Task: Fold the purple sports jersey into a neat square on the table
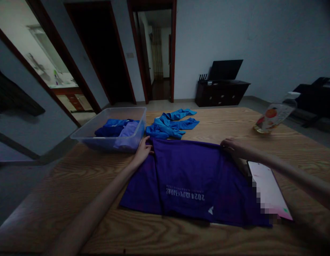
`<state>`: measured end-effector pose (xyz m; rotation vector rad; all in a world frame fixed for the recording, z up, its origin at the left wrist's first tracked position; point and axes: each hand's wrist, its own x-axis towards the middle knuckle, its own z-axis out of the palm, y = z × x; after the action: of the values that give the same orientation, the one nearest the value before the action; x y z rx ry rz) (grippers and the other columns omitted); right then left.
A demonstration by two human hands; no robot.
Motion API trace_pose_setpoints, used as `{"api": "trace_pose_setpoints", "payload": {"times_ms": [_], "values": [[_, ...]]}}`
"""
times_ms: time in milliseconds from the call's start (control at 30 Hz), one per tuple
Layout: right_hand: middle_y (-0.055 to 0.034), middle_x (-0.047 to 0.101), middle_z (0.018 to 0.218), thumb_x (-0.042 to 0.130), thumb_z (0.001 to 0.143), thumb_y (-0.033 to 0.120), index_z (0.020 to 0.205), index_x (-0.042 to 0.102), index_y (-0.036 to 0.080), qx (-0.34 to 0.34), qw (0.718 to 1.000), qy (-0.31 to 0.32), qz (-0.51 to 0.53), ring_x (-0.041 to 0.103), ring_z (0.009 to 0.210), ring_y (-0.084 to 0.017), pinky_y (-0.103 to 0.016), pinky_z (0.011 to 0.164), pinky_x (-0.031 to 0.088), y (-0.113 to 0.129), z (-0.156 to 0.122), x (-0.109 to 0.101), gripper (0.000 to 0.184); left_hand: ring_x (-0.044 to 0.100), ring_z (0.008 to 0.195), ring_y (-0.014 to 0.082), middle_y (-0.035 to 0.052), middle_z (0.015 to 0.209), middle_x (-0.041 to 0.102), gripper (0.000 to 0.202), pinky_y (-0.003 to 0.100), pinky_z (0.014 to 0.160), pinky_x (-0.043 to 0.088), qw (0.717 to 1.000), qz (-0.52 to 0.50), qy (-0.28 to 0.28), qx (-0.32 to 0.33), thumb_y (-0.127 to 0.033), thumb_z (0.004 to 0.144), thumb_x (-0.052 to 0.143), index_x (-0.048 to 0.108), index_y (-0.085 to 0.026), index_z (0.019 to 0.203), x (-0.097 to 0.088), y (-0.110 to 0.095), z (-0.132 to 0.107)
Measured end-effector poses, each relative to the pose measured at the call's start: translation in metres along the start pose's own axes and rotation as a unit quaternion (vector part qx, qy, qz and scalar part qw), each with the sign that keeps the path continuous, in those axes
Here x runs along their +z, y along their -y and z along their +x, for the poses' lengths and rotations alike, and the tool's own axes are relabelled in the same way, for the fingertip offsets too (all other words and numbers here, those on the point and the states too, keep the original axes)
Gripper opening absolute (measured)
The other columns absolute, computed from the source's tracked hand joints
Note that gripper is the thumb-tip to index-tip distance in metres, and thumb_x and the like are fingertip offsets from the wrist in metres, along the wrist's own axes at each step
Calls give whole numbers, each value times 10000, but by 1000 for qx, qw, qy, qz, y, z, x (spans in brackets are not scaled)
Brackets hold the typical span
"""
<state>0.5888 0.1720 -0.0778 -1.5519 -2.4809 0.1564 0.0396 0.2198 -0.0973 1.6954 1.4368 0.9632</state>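
Observation:
A purple T-shirt (pixel 191 177) with white print lies spread flat on the wooden table (pixel 74 192). My left hand (pixel 143 150) pinches its far left corner, next to the plastic bin. My right hand (pixel 234 146) grips the shirt's far right corner. Both arms stretch forward across the table.
A clear plastic bin (pixel 111 128) at the far left holds folded blue and lilac clothes. A crumpled blue garment (pixel 170 124) lies beyond the shirt. A phone (pixel 267 190) rests on the shirt's right side. A drink bottle (pixel 274 115) stands far right. Doorways and a dark cabinet are behind.

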Motion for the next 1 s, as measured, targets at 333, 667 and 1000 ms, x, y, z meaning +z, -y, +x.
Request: {"api": "trace_pose_setpoints", "payload": {"times_ms": [333,667,1000], "values": [[-163,768,1184,626,946,693,1220,729,179,71,984,31,159,715,1038,-310,-456,926,580,16,1,-23,592,561,1372,363,198,1544,544,435,588,1194,490,905,366,-22,215,-211,1098,415,603,-146,1484,-4,-30,-7],[-106,726,937,633,910,621,985,763,184,33,988,-15,149,657,864,-259,-409,819,533,11,14,-30,462,674,1127,332,191,1170,701,245,438,1021,546,818,537,85,190,-155,1010,517,687,-141,1186,-7,-59,10],[-96,751,940,612,973,686,1046,743,204,14,978,-66,195,658,863,-262,-406,801,539,32,11,-42,504,786,987,291,100,1099,787,306,381,871,585,901,400,20,165,-390,1133,400,627,-220,1247,-73,-95,-101]]}}
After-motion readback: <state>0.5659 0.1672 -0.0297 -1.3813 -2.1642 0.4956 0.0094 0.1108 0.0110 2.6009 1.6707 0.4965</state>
